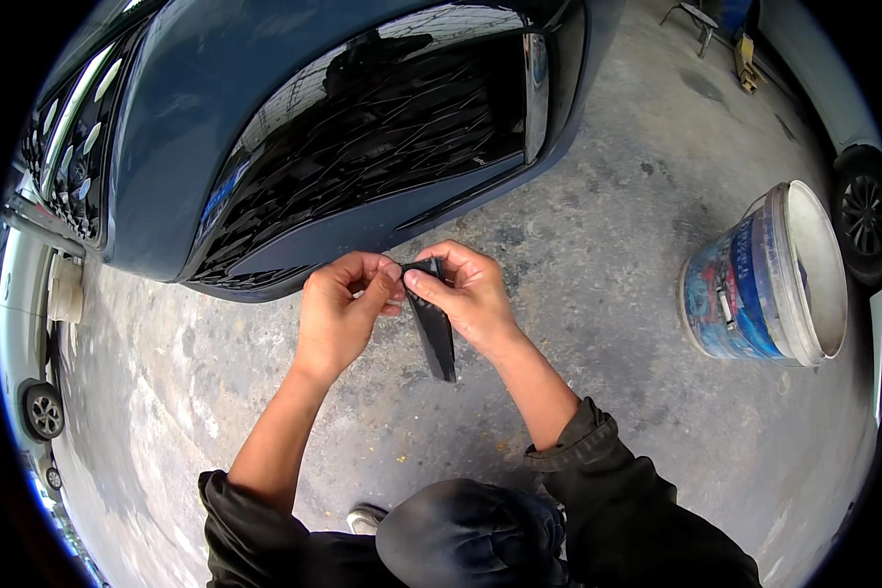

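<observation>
In front of me my right hand (468,299) grips a narrow black strip (434,343) near its top, thumb across its face. The strip hangs down toward the floor and tapers at its upper part. Close against its upper left edge is my left hand (338,309), thumb and forefinger pinched together, the other fingers curled. Whatever lies between those left fingertips is too small to make out. Just beyond both hands stands a dark blue car's bumper (333,230) with a glossy black patterned grille (392,137).
A paint-stained bucket (740,279) stands on the concrete floor (598,392) at my right. Another car's wheel (862,211) is at the far right. At the left are a light-coloured car (24,323) and a pale bucket (66,289). A stool (698,22) stands at the back right.
</observation>
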The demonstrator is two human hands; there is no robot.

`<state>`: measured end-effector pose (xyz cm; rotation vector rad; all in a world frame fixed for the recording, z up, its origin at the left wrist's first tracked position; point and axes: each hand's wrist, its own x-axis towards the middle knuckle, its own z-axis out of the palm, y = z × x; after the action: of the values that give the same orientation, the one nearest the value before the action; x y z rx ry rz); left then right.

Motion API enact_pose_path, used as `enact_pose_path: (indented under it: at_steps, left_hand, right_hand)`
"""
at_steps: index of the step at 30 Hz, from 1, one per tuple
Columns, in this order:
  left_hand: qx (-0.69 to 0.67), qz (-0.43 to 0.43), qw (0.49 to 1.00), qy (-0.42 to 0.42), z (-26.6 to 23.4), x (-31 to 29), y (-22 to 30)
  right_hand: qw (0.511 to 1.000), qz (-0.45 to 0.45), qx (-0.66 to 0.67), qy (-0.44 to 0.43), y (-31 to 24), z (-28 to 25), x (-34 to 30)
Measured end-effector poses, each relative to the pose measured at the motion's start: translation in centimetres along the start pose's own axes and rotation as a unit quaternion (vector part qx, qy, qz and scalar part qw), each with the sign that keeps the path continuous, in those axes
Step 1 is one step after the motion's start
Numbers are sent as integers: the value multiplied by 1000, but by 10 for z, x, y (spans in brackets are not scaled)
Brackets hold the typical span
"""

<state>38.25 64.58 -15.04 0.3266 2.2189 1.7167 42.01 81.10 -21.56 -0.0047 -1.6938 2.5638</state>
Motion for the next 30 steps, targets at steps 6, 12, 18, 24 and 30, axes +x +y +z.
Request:
enact_pose_path:
  at_steps: [6, 12, 18, 24, 30]
  left_hand:
    - [1, -12, 999, -30, -1, -2, -14]
    - [-6, -79, 997, -22, 0, -20, -27]
    - [48, -107, 992, -53, 0, -28, -44]
    - [45, -110, 991, -62, -6, -29, -52]
    - [34, -103, 992, -70, -12, -32, -58]
  right_hand:
    - [993, 93, 61, -31, -4, 1, -5]
    - [956, 9, 51, 289, -20, -25, 37]
    - [910, -61, 109, 396, -28, -56, 70]
    - [907, -34, 111, 405, -30, -54, 72]
    - [886, -28, 113, 448, -34, -50, 82]
